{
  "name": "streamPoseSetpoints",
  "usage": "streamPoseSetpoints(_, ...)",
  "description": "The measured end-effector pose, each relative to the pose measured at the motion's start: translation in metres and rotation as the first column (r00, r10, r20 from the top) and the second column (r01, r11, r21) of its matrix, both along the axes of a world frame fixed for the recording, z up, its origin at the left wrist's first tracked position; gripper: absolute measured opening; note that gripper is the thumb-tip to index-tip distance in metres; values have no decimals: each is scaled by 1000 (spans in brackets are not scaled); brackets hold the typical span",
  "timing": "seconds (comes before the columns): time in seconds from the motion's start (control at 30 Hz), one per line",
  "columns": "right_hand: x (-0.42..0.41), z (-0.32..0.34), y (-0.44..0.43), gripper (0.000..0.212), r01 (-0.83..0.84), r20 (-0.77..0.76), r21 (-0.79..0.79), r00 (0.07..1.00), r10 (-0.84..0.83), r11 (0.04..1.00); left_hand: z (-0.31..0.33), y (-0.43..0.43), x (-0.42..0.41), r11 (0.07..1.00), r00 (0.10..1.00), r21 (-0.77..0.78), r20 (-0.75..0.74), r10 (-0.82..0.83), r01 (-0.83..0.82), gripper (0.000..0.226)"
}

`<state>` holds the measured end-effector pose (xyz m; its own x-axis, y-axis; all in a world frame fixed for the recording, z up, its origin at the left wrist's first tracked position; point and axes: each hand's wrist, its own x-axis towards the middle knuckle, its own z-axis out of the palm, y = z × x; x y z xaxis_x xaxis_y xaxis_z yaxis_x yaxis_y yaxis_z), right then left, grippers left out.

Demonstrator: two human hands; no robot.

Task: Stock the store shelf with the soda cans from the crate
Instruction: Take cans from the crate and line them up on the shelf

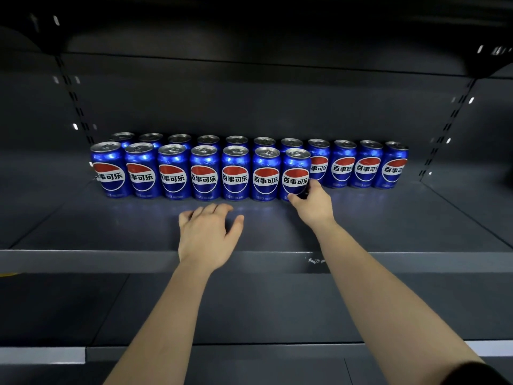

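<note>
Soda cans (236, 173), blue and upright, stand in two rows on the dark shelf (111, 232): eleven in the far row, seven in the near row at the left. The right hand (311, 204) grips the near row's right end can (295, 170) low down, its fingers (315, 185) curled round it. The left hand (205, 234) lies palm down near the shelf's front, loosely spread and holding nothing.
</note>
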<state>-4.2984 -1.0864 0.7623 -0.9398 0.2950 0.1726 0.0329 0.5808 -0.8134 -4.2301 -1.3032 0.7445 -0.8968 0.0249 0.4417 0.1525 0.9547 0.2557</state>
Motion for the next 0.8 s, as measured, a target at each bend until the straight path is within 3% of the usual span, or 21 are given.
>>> streamPoseSetpoints(0.13,1,-1,-1,53,-15,-6,29,1000,15,999,0,0,0,1000,1000,2,5,0,0,54)
streamPoseSetpoints(0.23,3,0,-1,55,-15,5,29,1000,15,999,1,1,1,1000,1000,4,13,-1,1,44)
streamPoseSetpoints(0.43,20,5,-4,57,-2,43,-118,999,7,993,4,-3,3,994,999,100,25,-40,37,39)
streamPoseSetpoints(0.63,56,9,-19,26,7,18,-251,1000,-3,968,1,-17,30,990,998,129,7,-60,59,37)
streamPoseSetpoints(0.73,80,7,-35,42,-7,-11,-300,1000,4,954,-2,-32,49,989,997,126,-21,-72,74,36)
streamPoseSetpoints(0.8,97,4,-48,40,-12,-48,-358,999,-6,934,-2,-45,60,989,996,119,-27,-82,85,36)
